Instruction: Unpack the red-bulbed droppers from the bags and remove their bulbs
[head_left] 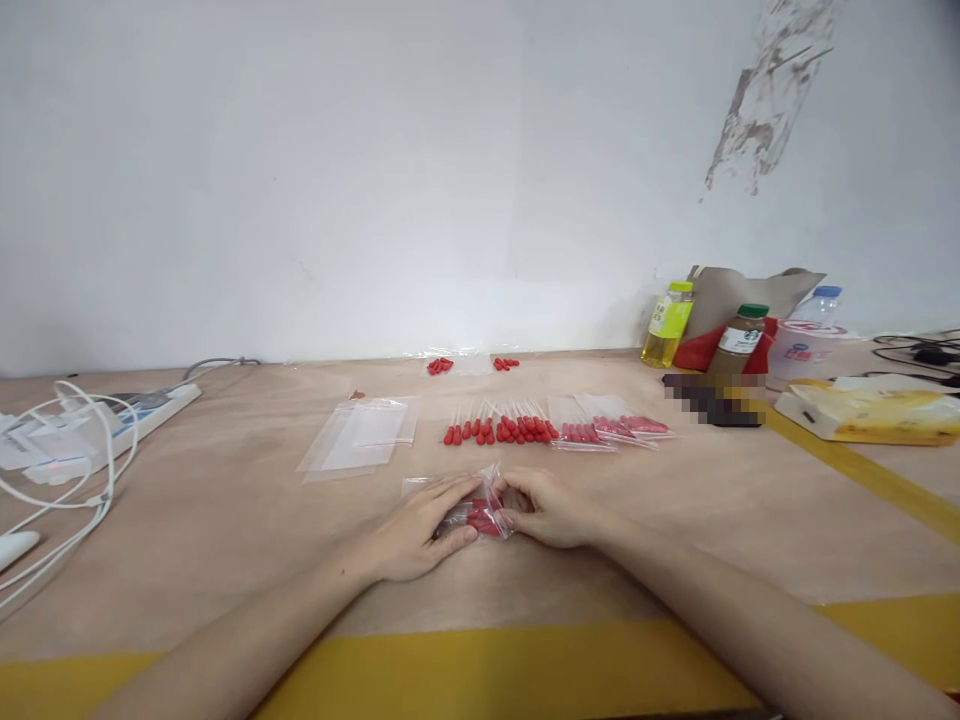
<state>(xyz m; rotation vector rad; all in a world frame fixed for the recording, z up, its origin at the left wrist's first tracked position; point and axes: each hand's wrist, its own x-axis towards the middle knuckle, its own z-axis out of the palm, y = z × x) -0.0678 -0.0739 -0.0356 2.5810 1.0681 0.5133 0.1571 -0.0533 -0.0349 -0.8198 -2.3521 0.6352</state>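
Note:
A clear plastic zip bag [486, 518] with red-tipped sticks inside lies on the table between my hands. My left hand [420, 528] rests on its left part, fingers stretched out and thumb along the near side. At the bag's right edge, my right hand [551, 507] has thumb and fingers pinched on the plastic. Just beyond is a row of loose red-tipped white sticks [499, 425]. To their right are several filled bags [589, 432], overlapping. A stack of flat clear bags [356, 438] is to the left.
Two small groups of red pieces [440, 367] lie near the wall. On the right stand a yellow drink bottle [667, 325], a green-capped bottle [739, 340] and a plastic tub [806, 350], near a yellow packet [870, 410]. White cables and a power strip [161, 420] occupy the left.

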